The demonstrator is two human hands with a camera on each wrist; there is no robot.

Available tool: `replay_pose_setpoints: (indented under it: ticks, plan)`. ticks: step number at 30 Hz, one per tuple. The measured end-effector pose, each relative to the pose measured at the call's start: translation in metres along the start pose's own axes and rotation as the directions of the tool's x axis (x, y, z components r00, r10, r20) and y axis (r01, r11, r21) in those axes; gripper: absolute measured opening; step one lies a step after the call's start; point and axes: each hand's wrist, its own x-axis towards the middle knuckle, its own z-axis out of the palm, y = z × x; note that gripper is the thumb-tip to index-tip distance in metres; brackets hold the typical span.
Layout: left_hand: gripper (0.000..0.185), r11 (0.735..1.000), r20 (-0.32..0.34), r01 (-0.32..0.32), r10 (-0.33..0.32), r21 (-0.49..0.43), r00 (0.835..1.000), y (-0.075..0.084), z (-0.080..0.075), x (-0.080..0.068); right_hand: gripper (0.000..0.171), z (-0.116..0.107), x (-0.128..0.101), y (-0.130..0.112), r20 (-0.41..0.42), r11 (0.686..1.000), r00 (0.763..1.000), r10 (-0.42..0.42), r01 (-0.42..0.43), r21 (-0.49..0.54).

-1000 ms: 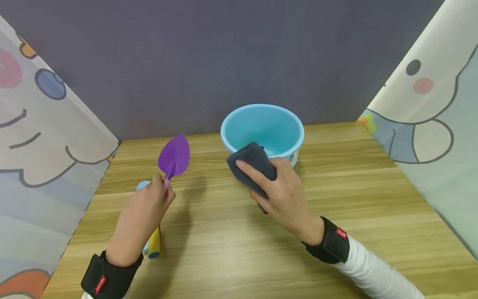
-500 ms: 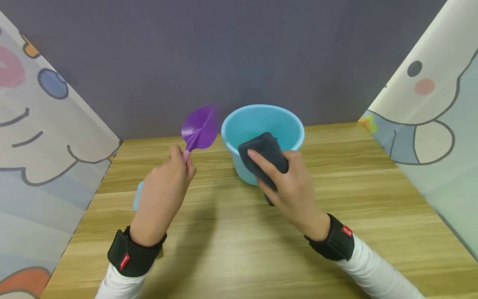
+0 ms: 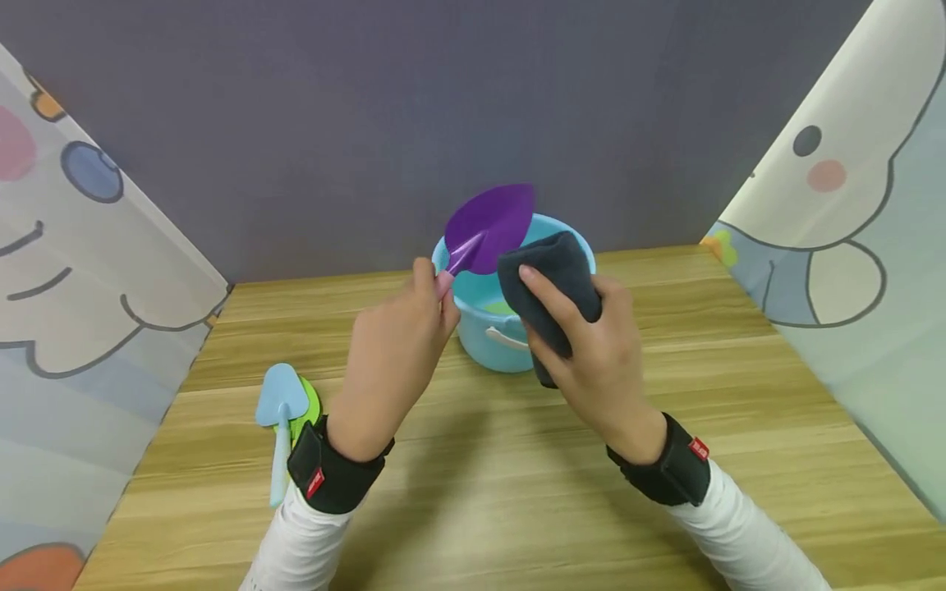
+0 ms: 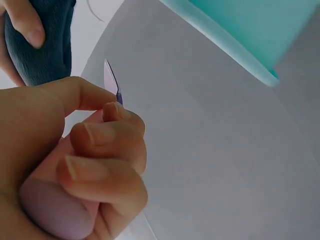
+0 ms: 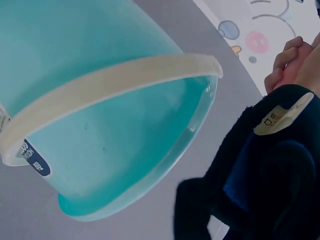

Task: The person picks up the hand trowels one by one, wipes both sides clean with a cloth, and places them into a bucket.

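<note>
My left hand [image 3: 399, 353] grips the pink handle [image 4: 60, 165] of a toy shovel with a purple blade [image 3: 491, 228]. The blade stands over the left part of a light blue bucket [image 3: 491, 349]. A folded dark grey cloth [image 3: 554, 287] is held in my right hand [image 3: 602, 361], in front of the bucket's right side and close to the shovel blade. In the right wrist view the cloth [image 5: 270, 165] shows a small white label, and the bucket's white carrying handle [image 5: 110, 82] hangs across its side. Something light green [image 3: 501, 308] shows inside the bucket, its kind hidden.
A light blue toy shovel [image 3: 282, 402] lies at the left of the wooden table [image 3: 636, 525], overlapping a green toy [image 3: 306, 402] partly hidden by my left wrist. A grey wall [image 3: 369, 123] rises behind the bucket, with cartoon-printed panels [image 3: 820, 213] on both sides.
My left hand has carried the purple shovel right and up, from the table's left side to over the bucket. My right hand has shifted slightly right and up with the cloth.
</note>
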Motion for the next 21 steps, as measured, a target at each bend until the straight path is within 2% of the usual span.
replay_pose_setpoints:
  ticks: [5, 10, 15, 21]
  plan:
    - [0.027, 0.998, -0.047, -0.059, 0.060, 0.014, 0.997, 0.015, 0.007, 0.006, 0.054, 0.001, 0.009, 0.004, -0.036, 1.000, 0.999, 0.020, -0.020, 0.005]
    - [0.029, 0.997, -0.070, -0.081, 0.081, -0.003, 0.994, 0.025, 0.013, 0.006, 0.053, 0.005, 0.017, 0.008, -0.057, 1.000, 0.998, 0.016, -0.016, 0.013]
    - [0.029, 0.993, -0.090, -0.110, 0.106, -0.044, 0.990, 0.028, 0.017, 0.004, 0.054, 0.010, 0.020, 0.012, -0.036, 1.000, 0.999, -0.014, 0.013, -0.018]
    - [0.031, 0.990, -0.097, -0.140, 0.136, -0.036, 0.986, 0.025, 0.019, 0.002, 0.058, 0.016, 0.019, 0.015, 0.013, 0.992, 0.997, -0.076, 0.077, -0.103]
